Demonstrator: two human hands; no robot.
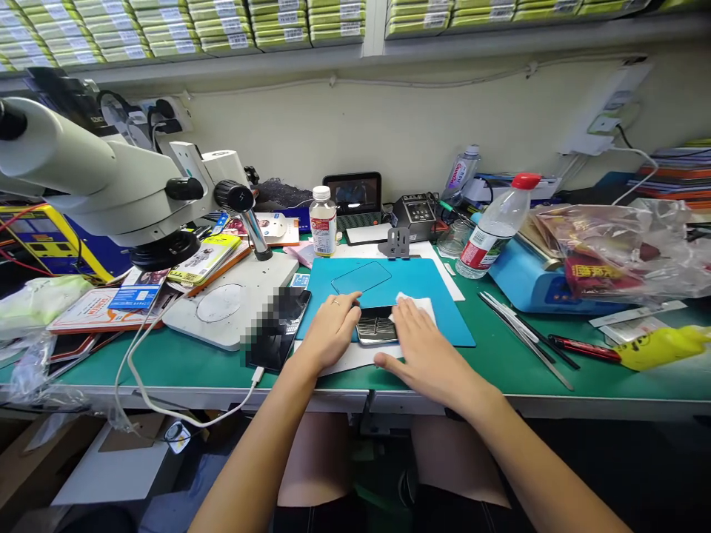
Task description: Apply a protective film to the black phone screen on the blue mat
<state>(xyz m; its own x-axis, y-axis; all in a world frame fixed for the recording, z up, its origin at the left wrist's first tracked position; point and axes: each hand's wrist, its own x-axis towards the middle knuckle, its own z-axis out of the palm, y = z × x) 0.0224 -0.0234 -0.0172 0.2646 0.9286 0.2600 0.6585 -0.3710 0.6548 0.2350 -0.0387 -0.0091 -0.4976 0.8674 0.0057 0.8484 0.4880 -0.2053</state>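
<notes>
Left of the microscope base [230,303], your left hand [332,327] curls around the left end of the dark phone [376,326] on the blue mat [438,296], gripping it. Your right hand [425,342] lies flat and released, its fingers on the white wipe [418,303] at the phone's right end.

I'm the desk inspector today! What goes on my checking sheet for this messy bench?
Surface: green bench with a blue mat.
Job's things: dark phone at the mat's near edge, white cloth at its right end.
Clutter: microscope, red-capped bottle, tweezers, plastic bag.
Hands: left hand touching the phone's left edge; right hand flat on cloth and phone.
Cables: white cable drooping over the bench's front edge.
Surroundings: shelves of green boxes above.
</notes>
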